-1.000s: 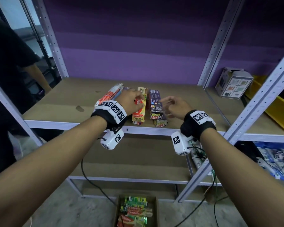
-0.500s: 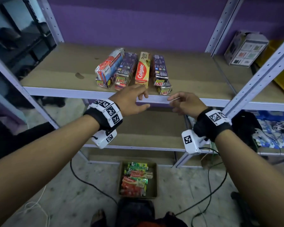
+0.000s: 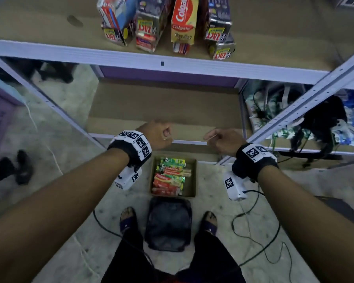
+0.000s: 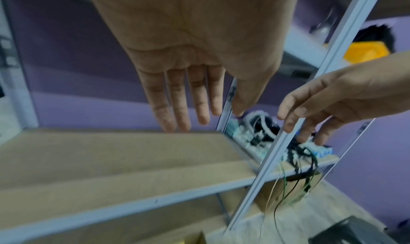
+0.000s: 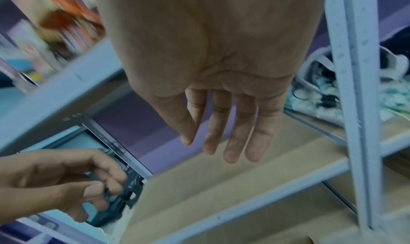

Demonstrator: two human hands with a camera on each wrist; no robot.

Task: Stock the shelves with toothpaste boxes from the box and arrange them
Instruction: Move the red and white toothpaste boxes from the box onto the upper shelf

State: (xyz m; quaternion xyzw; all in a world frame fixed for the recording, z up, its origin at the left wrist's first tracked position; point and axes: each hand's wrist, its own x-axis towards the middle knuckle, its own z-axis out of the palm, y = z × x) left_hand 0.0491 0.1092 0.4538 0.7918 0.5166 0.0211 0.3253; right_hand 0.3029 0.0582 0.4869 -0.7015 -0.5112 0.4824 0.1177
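I count four rows of boxes shelved; my left hand and right hand are loose, empty, and have dropped below that shelf.

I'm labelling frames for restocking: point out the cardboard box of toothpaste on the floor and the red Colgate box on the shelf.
cardboard box [image 3: 193,176], head view, right wall.
red Colgate box [image 3: 182,19], head view, printed front face.

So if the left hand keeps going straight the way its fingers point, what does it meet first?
Probably the board of the lower shelf: the left hand is empty, fingers aimed over it. Depth is unclear.
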